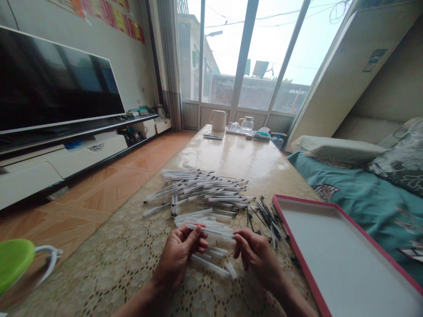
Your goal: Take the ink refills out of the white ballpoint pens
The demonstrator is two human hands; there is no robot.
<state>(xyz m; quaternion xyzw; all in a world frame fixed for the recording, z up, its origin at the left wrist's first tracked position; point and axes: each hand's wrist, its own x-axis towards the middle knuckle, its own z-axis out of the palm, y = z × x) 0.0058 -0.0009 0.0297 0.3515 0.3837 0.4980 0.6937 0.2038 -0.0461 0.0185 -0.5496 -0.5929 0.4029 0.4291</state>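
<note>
My left hand pinches a translucent white pen barrel between thumb and fingers. At the barrel's right end, the closed fingertips of my right hand grip it; whether a smaller part sits in them is hidden. Below and between the hands lie loose white barrels on the patterned tabletop. Just beyond is a large heap of white pens with dark tips. Thin black refill-like sticks are scattered to the right, ahead of my right hand.
A shallow tray with a pink rim lies at the right. On the table's far end stand a light pitcher, a glass pot and a tissue pack. A green stool is at the left, a teal-covered sofa at the right.
</note>
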